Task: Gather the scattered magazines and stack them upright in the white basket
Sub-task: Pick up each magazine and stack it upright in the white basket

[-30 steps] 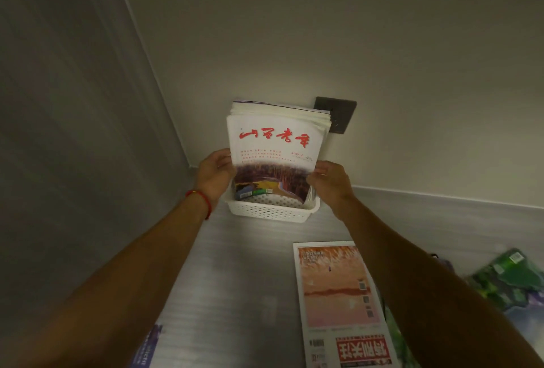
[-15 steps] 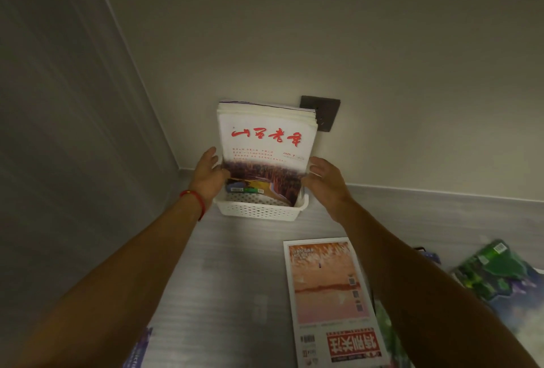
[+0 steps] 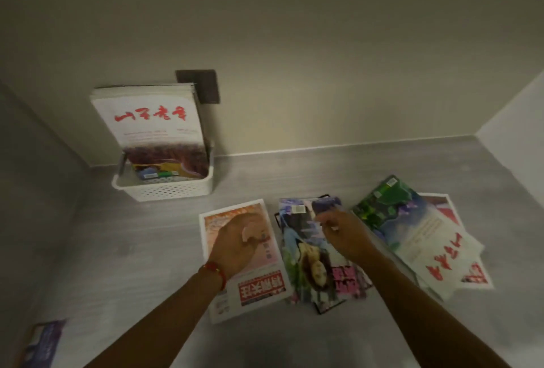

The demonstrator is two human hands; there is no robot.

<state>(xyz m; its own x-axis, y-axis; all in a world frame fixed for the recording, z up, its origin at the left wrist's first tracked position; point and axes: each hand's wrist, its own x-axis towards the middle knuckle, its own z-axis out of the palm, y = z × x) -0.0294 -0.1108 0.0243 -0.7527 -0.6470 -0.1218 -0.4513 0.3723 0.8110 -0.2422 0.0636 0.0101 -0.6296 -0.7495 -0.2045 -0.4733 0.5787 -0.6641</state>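
Observation:
The white basket (image 3: 164, 189) stands at the back left against the wall. In it several magazines (image 3: 153, 120) stand upright, the front one white with red characters. My left hand (image 3: 235, 242) hovers, fingers loosely curled and holding nothing, over an orange-covered magazine (image 3: 250, 288) lying flat. My right hand (image 3: 343, 233) is above a colourful magazine with a face on it (image 3: 312, 270), its fingers apart and empty. To the right a green-and-blue magazine (image 3: 394, 214) lies on top of white ones with red characters (image 3: 438, 261).
The grey surface (image 3: 123, 264) is enclosed by walls at the left, back and right. A dark wall plate (image 3: 206, 85) sits behind the basket. A purple magazine (image 3: 44, 341) lies at the near left edge.
Both hands have let go of the upright magazines in the basket and pulled back toward me, over the flat magazines. The view has swung right and down.

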